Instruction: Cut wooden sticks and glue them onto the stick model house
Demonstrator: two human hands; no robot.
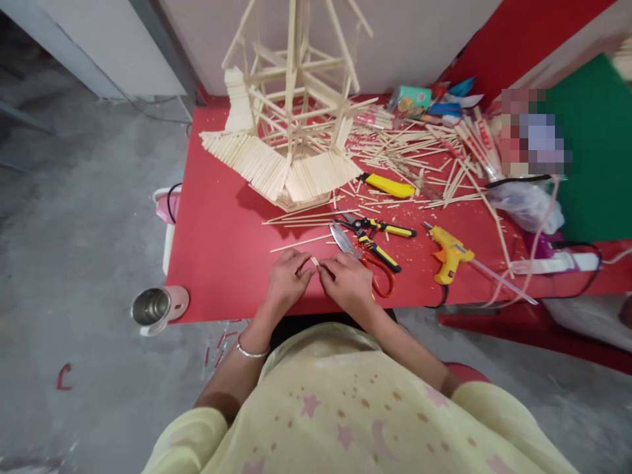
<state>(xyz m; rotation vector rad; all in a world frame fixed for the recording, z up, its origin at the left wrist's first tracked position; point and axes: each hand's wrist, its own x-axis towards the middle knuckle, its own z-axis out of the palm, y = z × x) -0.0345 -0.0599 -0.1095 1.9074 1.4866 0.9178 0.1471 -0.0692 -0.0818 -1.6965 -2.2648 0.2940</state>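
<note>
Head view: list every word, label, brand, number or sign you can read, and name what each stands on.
No word or number can be read with certainty.
Green packet: printed, but too small and blurred to read.
Clear wrapper around sticks: red marking, too blurred to read.
Floor: one red mark, perhaps a letter; I cannot tell which.

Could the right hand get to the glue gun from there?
Probably yes: nothing tall stands between the right hand and the glue gun on the table, only scissors and cutters lying low. The hand seems busy with a stick piece, though.
</note>
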